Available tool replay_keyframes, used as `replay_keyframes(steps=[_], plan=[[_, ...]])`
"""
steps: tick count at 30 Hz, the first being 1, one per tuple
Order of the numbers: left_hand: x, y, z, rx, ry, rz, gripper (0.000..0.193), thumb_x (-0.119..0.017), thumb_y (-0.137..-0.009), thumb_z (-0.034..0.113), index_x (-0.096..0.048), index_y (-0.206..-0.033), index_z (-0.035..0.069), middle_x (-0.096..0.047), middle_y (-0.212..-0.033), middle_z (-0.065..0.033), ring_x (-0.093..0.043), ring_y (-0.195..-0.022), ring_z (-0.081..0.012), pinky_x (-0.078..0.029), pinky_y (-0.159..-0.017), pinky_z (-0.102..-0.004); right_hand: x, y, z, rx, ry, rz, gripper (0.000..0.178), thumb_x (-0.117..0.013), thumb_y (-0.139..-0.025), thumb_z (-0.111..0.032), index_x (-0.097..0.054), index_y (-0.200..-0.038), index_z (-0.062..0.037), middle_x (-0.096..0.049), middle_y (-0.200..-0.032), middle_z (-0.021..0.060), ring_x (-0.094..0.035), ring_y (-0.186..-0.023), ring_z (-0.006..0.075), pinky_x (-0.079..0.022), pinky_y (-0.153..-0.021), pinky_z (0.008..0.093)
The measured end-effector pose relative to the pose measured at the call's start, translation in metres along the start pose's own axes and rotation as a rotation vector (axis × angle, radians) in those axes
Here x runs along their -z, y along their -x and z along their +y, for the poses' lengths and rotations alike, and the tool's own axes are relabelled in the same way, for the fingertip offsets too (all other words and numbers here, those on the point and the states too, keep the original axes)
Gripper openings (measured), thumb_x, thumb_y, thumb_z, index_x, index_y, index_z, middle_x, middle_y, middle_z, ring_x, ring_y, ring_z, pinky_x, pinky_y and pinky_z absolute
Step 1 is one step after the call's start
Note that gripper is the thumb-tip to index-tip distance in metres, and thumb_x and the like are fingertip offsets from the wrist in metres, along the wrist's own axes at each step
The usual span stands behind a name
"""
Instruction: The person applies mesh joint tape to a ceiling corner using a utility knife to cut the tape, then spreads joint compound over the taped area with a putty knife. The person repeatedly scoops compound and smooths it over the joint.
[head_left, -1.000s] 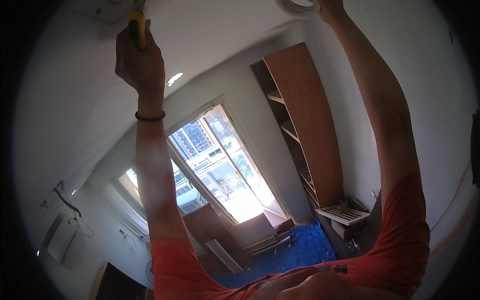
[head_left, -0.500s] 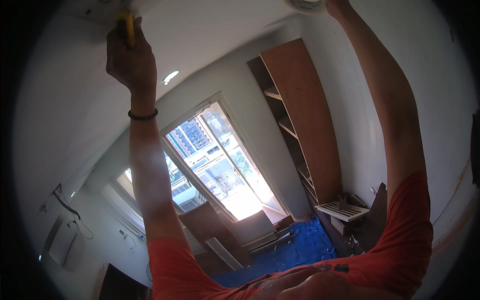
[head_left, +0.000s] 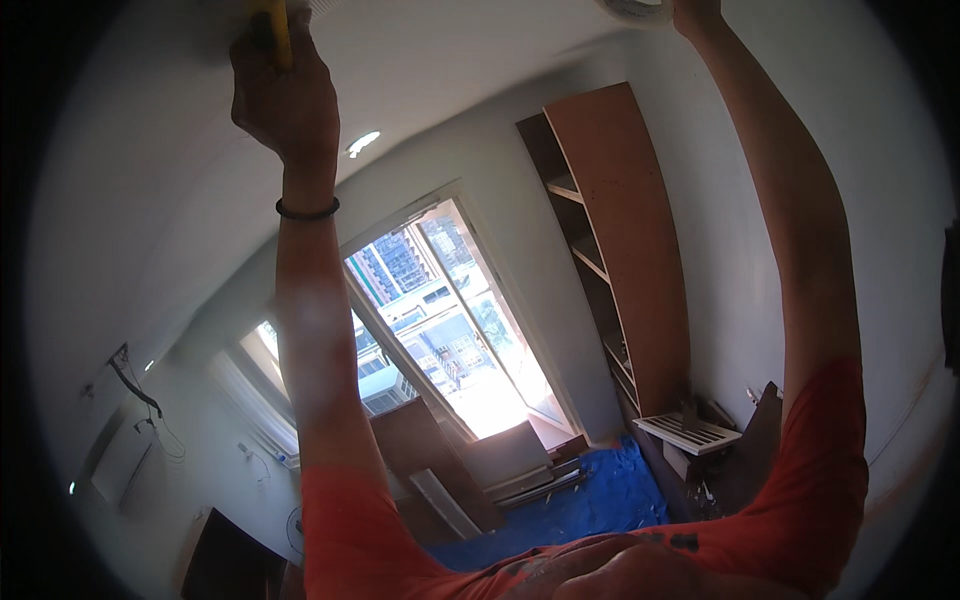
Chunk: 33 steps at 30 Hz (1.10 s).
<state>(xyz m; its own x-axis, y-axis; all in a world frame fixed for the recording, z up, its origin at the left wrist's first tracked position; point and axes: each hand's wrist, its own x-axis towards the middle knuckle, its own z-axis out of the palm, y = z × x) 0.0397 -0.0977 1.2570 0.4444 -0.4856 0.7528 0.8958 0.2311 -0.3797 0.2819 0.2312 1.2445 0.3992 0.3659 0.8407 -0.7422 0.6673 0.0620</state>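
My left hand [head_left: 288, 105] is raised close to the pale ceiling [head_left: 450, 60], its fingers wrapped round a tool with a yellow and black handle [head_left: 284, 38]. The upper edge of the picture cuts off the tool's head, so its kind is not clear. Beside the handle a small patch of whitish, ribbed material [head_left: 322, 6] shows. At the top right my right hand [head_left: 697, 14], partly out of the picture, grips a roll of tape [head_left: 638, 10] that looks pale or translucent. A dark band circles my left wrist.
A tall brown cabinet [head_left: 630, 230] with shelves stands by the right wall. Ahead is a bright window [head_left: 455, 320], with brown boards [head_left: 425, 445] leaning below. Blue sheeting [head_left: 600, 490] covers some floor. A white slatted panel [head_left: 690, 434] lies near the cabinet. Wires [head_left: 140, 390] hang at left.
My left hand with the yellow-handled tool has shifted up and to the right in the picture. My right hand and the tape roll sit slightly further right, as the whole view has moved a little.
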Motion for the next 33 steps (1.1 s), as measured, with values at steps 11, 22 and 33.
replay_keyframes(steps=[11, 22, 33], plan=[[-0.001, -0.005, -0.009, -0.085, -0.016, 0.072, 0.049, -0.083, -0.086, 0.037, -0.063, -0.111, 0.001, -0.075, -0.098, -0.0064, -0.073, -0.085, -0.02, -0.058, -0.081, -0.0324, -0.009, 0.0, 0.013, 0.046, 0.018, 0.082, 0.023, -0.074, -0.094, -0.017, -0.07, -0.107, 0.0014, -0.07, -0.093, 0.0057, -0.065, -0.079, 0.0144, -0.054, -0.071, 0.0281], [0.007, -0.018, -0.023, -0.019, -0.171, 0.086, 0.054, -0.088, -0.075, 0.052, -0.066, -0.088, 0.005, -0.07, -0.079, -0.002, -0.07, -0.068, -0.0166, -0.057, -0.068, -0.0305, -0.005, -0.001, -0.005, -0.228, 0.396, 0.198, 0.058, -0.079, -0.089, -0.049, -0.07, -0.098, 0.0072, -0.07, -0.085, 0.0143, -0.064, -0.07, 0.0221, -0.051, -0.06, 0.0362], [0.0, -0.007, -0.033, -0.022, -0.188, 0.083, 0.056, -0.09, -0.071, 0.055, -0.065, -0.084, 0.006, -0.068, -0.069, 0.0008, -0.067, -0.058, -0.0149, -0.056, -0.062, -0.0284, 0.009, -0.006, -0.001, -0.211, 0.401, 0.118, 0.056, -0.078, -0.089, -0.052, -0.07, -0.086, 0.0036, -0.064, -0.072, 0.0086, -0.055, -0.054, 0.0179, -0.044, -0.048, 0.0343]])
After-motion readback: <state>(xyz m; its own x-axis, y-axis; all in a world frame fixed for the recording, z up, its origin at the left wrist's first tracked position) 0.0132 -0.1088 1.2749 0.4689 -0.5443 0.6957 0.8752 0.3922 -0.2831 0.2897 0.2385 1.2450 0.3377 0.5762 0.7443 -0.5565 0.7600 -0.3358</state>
